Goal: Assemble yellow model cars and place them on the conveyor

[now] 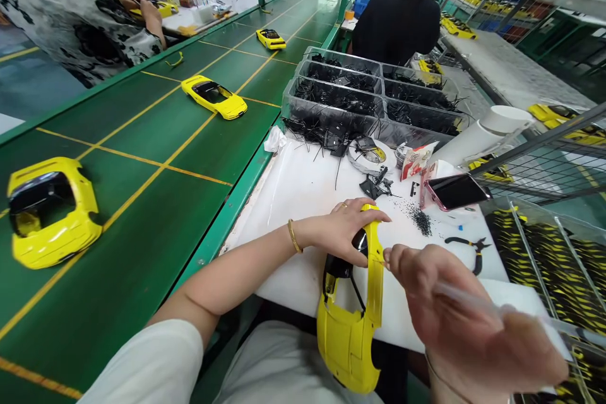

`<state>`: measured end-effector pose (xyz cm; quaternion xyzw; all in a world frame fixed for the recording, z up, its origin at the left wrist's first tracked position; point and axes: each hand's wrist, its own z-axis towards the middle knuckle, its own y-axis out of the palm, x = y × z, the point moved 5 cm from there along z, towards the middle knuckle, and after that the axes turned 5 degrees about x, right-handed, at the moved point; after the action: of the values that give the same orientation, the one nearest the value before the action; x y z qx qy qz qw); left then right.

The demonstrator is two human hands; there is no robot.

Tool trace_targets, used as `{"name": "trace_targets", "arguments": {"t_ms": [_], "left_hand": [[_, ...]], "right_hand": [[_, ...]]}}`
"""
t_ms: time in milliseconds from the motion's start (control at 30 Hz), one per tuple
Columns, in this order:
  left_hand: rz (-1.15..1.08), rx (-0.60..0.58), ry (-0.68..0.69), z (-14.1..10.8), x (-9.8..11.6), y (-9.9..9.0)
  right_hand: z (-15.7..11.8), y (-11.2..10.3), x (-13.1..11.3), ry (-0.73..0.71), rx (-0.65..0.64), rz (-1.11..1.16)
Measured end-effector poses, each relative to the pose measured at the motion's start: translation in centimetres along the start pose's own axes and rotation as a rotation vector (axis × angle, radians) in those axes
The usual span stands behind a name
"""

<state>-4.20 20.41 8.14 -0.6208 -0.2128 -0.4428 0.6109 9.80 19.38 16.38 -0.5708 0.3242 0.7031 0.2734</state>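
Your L hand (341,231) has its fingers (364,218) closed round the side rail of a glossy yellow plastic model-car body shell (348,341), held at the edge of the white table (279,202). R hand (454,322) pinches a thin clear plastic stick (468,295) near the rail. Shell looks light, stiff, slick, prob. fragile: hold by rail.

The conveyor belt (142,139) carries four yellow car bodies (213,96); two hands (338,230) hold a fifth body (350,328).
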Motion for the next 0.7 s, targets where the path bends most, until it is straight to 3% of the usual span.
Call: {"name": "trace_targets", "arguments": {"t_ms": [100,167,233,300,400,500,567,600,633,700], "left_hand": [[0.000,0.022,0.019,0.0,0.1,0.1],[-0.002,-0.001,0.026,-0.1,0.1,0.2],[-0.015,-0.028,0.024,-0.3,-0.1,0.1],[-0.048,-0.057,0.031,-0.5,-0.4,-0.2],[-0.146,-0.145,0.066,-0.7,-1.0,-1.0],[-0.251,-0.176,0.035,-0.7,-1.5,-1.6],[-0.293,-0.081,-0.021,-0.5,-2.0,-1.6],[-0.309,-0.007,-0.048,-0.3,-2.2,-1.6],[-0.321,0.079,-0.072,0.0,-2.4,-1.5],[-0.335,0.242,-0.119,0.4,-2.7,-1.1]], "right_hand": [[-1.0,-2.7,-2.0,-0.183,0.160,-0.250],[-1.4,-6.8,-3.5,-0.300,0.371,-0.331],[-1.6,-12.0,-4.2,-0.330,0.611,-0.379],[-1.6,-16.6,-3.9,-0.290,0.757,-0.433],[-1.4,-21.0,-1.5,-0.073,0.793,-0.619],[-2.8,-21.6,-0.3,-0.093,0.891,-0.772],[-4.8,-19.9,-0.9,-0.278,0.973,-1.014],[-5.9,-18.5,-1.2,-0.373,0.955,-1.188],[-6.8,-17.2,-1.1,-0.438,0.875,-1.375],[-8.3,-15.0,0.9,-0.427,0.583,-1.688]]}}
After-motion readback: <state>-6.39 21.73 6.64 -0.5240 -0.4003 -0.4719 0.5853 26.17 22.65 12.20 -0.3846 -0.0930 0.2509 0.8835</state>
